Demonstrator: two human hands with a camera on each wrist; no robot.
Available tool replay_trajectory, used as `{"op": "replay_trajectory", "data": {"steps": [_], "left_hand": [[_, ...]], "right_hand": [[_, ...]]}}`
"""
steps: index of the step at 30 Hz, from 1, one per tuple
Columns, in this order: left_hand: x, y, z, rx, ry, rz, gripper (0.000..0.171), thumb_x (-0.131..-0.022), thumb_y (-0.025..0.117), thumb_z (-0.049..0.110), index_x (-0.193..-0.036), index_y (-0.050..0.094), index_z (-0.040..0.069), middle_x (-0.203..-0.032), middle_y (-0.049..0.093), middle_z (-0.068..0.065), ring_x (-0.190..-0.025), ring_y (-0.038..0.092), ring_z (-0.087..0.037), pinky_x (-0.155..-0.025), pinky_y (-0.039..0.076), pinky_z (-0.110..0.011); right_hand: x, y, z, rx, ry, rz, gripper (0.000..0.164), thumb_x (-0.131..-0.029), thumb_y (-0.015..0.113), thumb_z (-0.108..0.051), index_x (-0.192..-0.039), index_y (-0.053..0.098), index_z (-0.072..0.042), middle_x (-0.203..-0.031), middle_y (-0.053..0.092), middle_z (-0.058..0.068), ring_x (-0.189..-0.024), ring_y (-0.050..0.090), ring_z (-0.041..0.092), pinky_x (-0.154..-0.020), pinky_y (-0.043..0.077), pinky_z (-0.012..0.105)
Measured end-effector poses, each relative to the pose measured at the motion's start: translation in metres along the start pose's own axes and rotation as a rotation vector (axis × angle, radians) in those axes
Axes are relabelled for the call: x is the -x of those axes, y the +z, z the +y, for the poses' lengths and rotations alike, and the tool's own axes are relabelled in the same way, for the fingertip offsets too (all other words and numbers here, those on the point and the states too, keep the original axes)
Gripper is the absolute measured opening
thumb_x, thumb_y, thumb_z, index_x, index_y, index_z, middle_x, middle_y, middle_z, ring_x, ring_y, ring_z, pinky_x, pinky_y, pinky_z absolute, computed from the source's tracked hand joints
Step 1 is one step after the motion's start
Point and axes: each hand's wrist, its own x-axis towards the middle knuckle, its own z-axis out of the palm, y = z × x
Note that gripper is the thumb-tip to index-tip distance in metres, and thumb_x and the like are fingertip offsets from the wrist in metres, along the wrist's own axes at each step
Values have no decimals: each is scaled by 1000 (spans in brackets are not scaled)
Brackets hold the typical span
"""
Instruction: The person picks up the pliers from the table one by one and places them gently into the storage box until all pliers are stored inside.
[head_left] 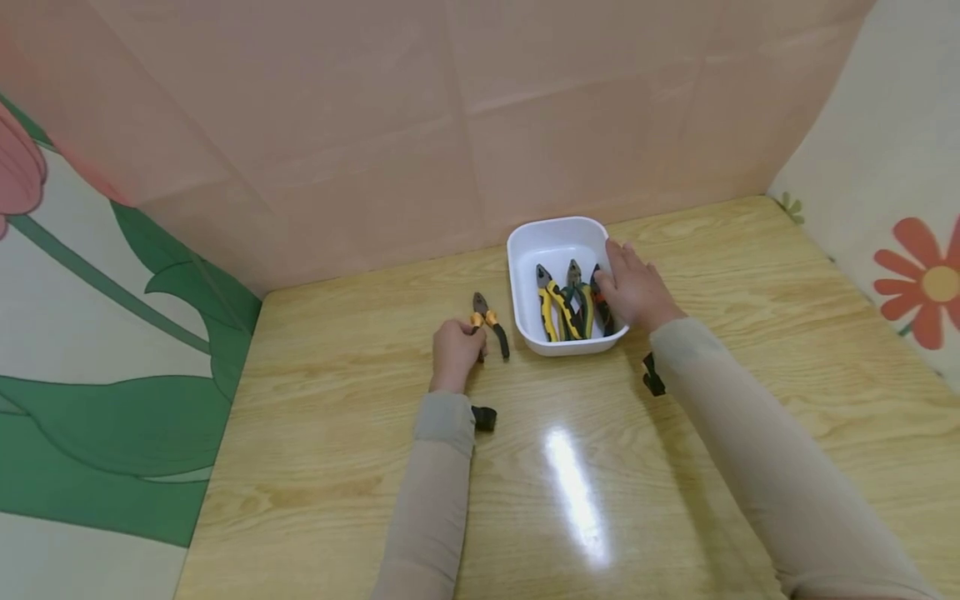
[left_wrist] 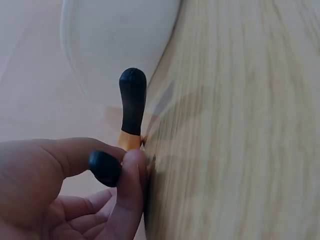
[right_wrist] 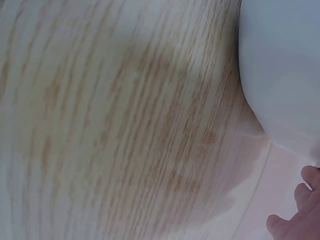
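Observation:
In the head view my left hand point(head_left: 456, 350) pinches one handle of a pair of pliers point(head_left: 492, 323) lying on the table. The pliers have dark jaws and orange and black handles, spread apart. In the left wrist view, thumb and finger grip near one black handle tip point(left_wrist: 104, 168), while the other handle point(left_wrist: 133, 100) stands beyond. My right hand point(head_left: 637, 287) rests at the right rim of a white plastic tub point(head_left: 521, 287), its fingers fairly straight. Inside the tub lie several pliers, among them yellow-and-black pliers point(head_left: 562, 308), green-handled pliers point(head_left: 585, 304) and red-and-black pliers point(head_left: 602, 308).
The wood-grain table point(head_left: 337, 442) runs back to a pink cloth backdrop point(head_left: 360, 158). Floral panels stand at both sides. A black strap point(head_left: 483, 418) shows by the left wrist and another black strap point(head_left: 653, 375) by the right.

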Motion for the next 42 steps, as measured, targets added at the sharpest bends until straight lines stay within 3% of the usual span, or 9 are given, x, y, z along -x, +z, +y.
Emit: {"op": "replay_trajectory", "data": {"steps": [4,9,16,24,42], "left_hand": [[-4,0,-8,182,-20,-47,18,-97,66,14,-97,73,-3,-77,74,-11,-66,72,-16,-63,57,-25],[-6,-3,-11,373,-56,-103,22,-99,67,13,-102,74,-8,-83,73,-16,-68,71,-17,-68,61,-28],[-8,-7,-15,500,-114,-149,27,-99,67,15,-106,72,-11,-85,74,-17,-72,72,-16,-71,61,-28],[-12,-8,-20,564,-128,-170,29,-98,69,15,-105,71,-13,-82,74,-14,-71,72,-15,-70,61,-27],[-12,-8,-24,571,-111,-176,27,-99,68,16,-103,73,-10,-84,73,-13,-74,73,-16,-71,61,-27]], "right_hand": [[1,0,0,4,1,0,71,-110,25,-42,-161,-7,-6,-166,0,26,-154,-4,40,-120,-1,63],[0,-1,0,14,-5,8,71,-110,26,-42,-161,-7,-5,-166,1,26,-154,-3,41,-120,-1,63],[0,-2,-1,19,-2,6,72,-109,25,-43,-161,-7,-4,-166,2,27,-154,-3,41,-120,0,64],[-1,-3,-2,14,4,1,71,-110,25,-42,-161,-8,-5,-166,1,26,-154,-4,40,-120,-1,63],[-1,-3,-4,14,13,-6,71,-110,26,-41,-161,-8,-5,-166,1,26,-154,-5,40,-120,-1,62]]}}
